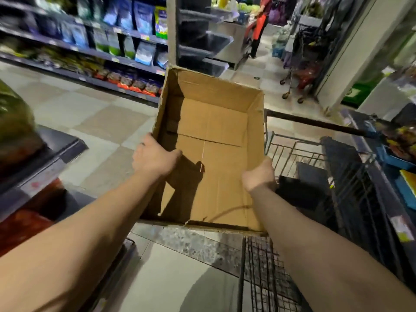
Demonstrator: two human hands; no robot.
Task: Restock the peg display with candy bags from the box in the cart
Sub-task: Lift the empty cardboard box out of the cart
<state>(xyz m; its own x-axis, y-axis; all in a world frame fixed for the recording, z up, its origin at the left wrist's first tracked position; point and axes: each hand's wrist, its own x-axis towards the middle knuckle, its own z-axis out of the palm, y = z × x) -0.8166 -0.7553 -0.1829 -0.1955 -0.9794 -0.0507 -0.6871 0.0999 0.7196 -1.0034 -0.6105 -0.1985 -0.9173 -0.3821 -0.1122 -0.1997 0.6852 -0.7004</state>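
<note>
Two bare forearms reach out from the bottom edge over a pale tiled floor (94,122) in a shop aisle. Below the right forearm, the wire basket of a cart (299,158) runs off toward the right, its dark handle bar crossing behind the far right corner of the box.

Both hands hold an open cardboard box (213,136), tilted so that its inside faces the camera. It is raised above the cart's left side rather than resting in it. The left hand (155,158) grips the left wall near its middle, thumb hooked inside and fingers hidden outside. The right hand (258,174) grips the right wall at the rim, its fingers curled over the outer face. Bare cardboard, a taped centre seam and the shadow of the left hand are all that show within; no candy bags are visible in it.

At the left edge, a dark low shelf unit (40,158) carries blurred red and green goods. Across the aisle, long shelves (90,48) hold rows of blue, green and white pouches. Farther on, beside a grey pillar (172,30), a person in a red apron (261,25) stands at a steel counter, and another trolley (297,73) is parked to the right.
</note>
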